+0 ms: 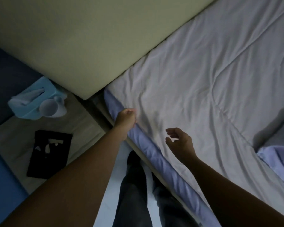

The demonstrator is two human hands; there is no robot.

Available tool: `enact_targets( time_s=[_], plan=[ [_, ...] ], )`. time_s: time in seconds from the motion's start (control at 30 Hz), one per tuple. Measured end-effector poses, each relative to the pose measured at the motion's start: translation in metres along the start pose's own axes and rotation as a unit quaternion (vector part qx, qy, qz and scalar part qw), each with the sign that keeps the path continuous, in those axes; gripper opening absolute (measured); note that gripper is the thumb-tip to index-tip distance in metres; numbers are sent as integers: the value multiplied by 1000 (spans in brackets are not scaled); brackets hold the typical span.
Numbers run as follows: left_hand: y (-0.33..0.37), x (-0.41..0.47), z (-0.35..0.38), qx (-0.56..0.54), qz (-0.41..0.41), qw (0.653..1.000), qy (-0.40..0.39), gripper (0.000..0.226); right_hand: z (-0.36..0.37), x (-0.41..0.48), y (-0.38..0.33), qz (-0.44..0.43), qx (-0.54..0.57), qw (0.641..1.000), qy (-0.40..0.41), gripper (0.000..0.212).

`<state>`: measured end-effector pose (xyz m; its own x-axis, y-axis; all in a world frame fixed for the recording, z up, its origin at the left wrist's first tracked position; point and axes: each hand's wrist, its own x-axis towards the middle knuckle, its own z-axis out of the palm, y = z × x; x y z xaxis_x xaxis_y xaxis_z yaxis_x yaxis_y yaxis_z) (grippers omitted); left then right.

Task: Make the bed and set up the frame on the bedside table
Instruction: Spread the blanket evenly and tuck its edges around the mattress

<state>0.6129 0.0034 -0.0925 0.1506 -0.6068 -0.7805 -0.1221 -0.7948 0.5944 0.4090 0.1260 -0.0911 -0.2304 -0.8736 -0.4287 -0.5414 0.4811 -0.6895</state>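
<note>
A wrinkled white sheet [195, 82] covers the bed, with a pale blue layer [147, 145] showing along its near edge. My left hand [125, 117] is curled at that edge near the head corner, fingers closed on the white sheet's border. My right hand [180, 141] hovers just above the sheet, fingers apart, holding nothing. A black picture frame [50, 153] lies flat on the bedside table [82, 126] to the left of my left forearm.
A beige padded headboard [82, 43] runs along the bed's head. A light blue tissue box [34, 99] and a pale round item [49, 108] stand at the table's back. A folded grey and blue cover [279, 148] lies at right. My legs stand beside the bed.
</note>
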Motion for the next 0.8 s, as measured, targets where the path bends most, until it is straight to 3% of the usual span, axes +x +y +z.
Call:
enact_targets(
  time_s=[0.17,0.23,0.33,0.4,0.5,0.63,0.8],
  plan=[
    [-8,70,3,-38,-11,997,71,6,38,34,28,-105,-82,991,24,45],
    [-11,93,6,-56,-27,995,72,23,50,44,39,-141,-118,983,18,53],
    [-13,113,10,-73,-41,994,68,30,66,54,51,-166,-178,969,28,63],
    [-16,123,11,-92,-42,992,80,53,74,59,56,-169,-221,960,26,69],
    [-23,133,10,-90,-31,990,108,87,84,68,65,-168,-224,960,17,57],
    [-22,142,4,7,-6,992,127,79,92,75,68,-183,-162,969,40,32],
    [-39,140,-25,52,-36,981,181,76,111,67,60,-219,-148,964,-21,26]
  ],
)
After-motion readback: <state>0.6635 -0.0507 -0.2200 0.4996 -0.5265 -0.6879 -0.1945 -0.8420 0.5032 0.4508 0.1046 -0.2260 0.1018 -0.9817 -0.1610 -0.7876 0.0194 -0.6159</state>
